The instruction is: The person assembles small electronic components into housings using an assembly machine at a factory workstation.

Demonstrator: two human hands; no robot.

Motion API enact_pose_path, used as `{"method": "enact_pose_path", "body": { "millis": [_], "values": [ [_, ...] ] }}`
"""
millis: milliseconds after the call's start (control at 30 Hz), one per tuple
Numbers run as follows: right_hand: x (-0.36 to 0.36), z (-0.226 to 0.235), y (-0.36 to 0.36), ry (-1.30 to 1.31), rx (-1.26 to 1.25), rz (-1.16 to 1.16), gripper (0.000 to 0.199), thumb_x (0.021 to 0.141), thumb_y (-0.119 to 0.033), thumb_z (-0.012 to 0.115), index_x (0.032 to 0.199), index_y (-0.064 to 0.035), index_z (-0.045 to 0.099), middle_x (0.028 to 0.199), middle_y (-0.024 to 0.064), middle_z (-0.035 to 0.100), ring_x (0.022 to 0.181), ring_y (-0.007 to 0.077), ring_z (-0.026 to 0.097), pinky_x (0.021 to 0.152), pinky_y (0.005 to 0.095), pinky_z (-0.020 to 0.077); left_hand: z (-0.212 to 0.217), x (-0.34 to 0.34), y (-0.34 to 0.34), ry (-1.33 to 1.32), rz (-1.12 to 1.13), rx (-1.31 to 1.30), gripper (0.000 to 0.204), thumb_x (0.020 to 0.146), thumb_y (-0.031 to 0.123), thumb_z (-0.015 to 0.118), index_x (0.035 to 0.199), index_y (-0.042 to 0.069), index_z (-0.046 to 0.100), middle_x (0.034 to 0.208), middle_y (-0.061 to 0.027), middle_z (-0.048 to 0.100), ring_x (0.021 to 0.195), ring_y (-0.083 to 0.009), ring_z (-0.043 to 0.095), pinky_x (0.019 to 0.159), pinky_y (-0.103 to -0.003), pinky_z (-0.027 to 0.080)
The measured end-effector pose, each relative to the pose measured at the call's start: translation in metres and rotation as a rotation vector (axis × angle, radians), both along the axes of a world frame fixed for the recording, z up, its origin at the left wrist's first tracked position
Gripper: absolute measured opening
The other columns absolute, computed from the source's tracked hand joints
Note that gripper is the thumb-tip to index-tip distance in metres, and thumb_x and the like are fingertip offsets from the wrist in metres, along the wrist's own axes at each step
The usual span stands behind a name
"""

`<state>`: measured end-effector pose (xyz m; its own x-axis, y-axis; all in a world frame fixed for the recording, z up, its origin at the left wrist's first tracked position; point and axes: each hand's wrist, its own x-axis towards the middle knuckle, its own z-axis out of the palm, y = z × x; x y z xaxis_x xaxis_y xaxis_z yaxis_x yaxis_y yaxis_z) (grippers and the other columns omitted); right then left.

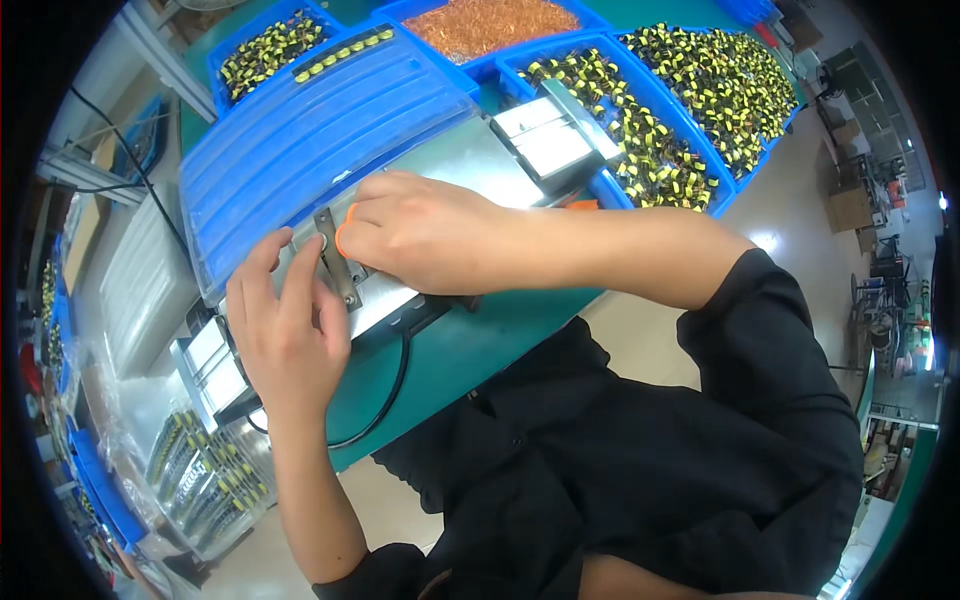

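A silver metal machine (465, 160) lies across the bench. A narrow metal bar with a slot (340, 265) is fixed at its middle. My right hand (425, 230) is closed over the bar, fingers curled down. An orange band (342, 236) shows at its fingertips; whatever they pinch is hidden. My left hand (285, 330) is on the other side of the bar, fingers apart, its index fingertip close to a small round piece on the bar. Just beyond both hands is a ribbed blue tray (320, 150) holding a row of small yellow-and-black parts (345, 55) along its far edge.
Blue bins (610, 110) of yellow-and-black parts stand at the back and right, beside copper-coloured pieces (490, 28). A black cable (400, 375) loops off the machine's near side over the green bench (480, 345). Bagged parts (210, 475) and clear plastic trays (150, 280) are at left.
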<state>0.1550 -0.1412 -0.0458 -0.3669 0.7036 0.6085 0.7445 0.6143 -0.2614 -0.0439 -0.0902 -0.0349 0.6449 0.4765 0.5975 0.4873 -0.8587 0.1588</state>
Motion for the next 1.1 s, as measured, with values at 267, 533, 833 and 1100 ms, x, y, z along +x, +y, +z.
{"method": "enact_pose_path", "body": {
  "millis": [267, 533, 833, 1100],
  "values": [
    [-0.006, 0.011, -0.002, -0.112, -0.153, -0.044, 0.006, 0.077, -0.003, 0.060, 0.082, -0.0006, 0.058, 0.084, 0.0115, 0.064, 0.090, 0.0297, 0.059, 0.083, 0.0387, 0.0480, 0.001, 0.001, 0.000, 0.020, -0.006, 0.007, 0.032, 0.075, 0.000, 0.062, 0.106, 0.005, 0.067, 0.117, -0.0134, 0.058, 0.098, -0.0320, 0.057, 0.085, -0.041, 0.046],
    [0.016, 0.031, 0.000, -0.220, -0.225, -0.044, 0.017, 0.082, -0.018, 0.068, 0.090, -0.0035, 0.067, 0.092, 0.0089, 0.067, 0.090, 0.0275, 0.062, 0.080, 0.0405, 0.0494, 0.008, 0.000, -0.005, 0.137, -0.085, -0.040, 0.036, 0.077, 0.010, 0.068, 0.113, 0.007, 0.067, 0.120, -0.0131, 0.058, 0.105, -0.0330, 0.056, 0.090, -0.043, 0.044],
    [0.156, 0.047, -0.059, 0.436, -0.006, -0.625, 0.020, 0.091, -0.011, 0.065, 0.109, -0.0059, 0.070, 0.095, 0.0030, 0.071, 0.087, 0.0100, 0.064, 0.075, 0.0241, 0.0501, 0.017, 0.003, -0.006, 0.284, -0.133, -0.057, 0.042, 0.077, 0.023, 0.074, 0.118, 0.012, 0.068, 0.128, -0.0101, 0.056, 0.113, -0.0337, 0.052, 0.098, -0.044, 0.038],
    [0.269, 0.002, -0.087, 0.381, -0.243, -1.105, 0.026, 0.089, -0.021, 0.064, 0.113, -0.0125, 0.069, 0.106, 0.0102, 0.071, 0.097, 0.0249, 0.068, 0.085, 0.0362, 0.0525, 0.024, 0.003, -0.005, 0.293, -0.156, -0.107, 0.040, 0.082, 0.015, 0.069, 0.120, 0.005, 0.064, 0.114, -0.0143, 0.059, 0.105, -0.0347, 0.052, 0.093, -0.046, 0.039]
  ]
}}
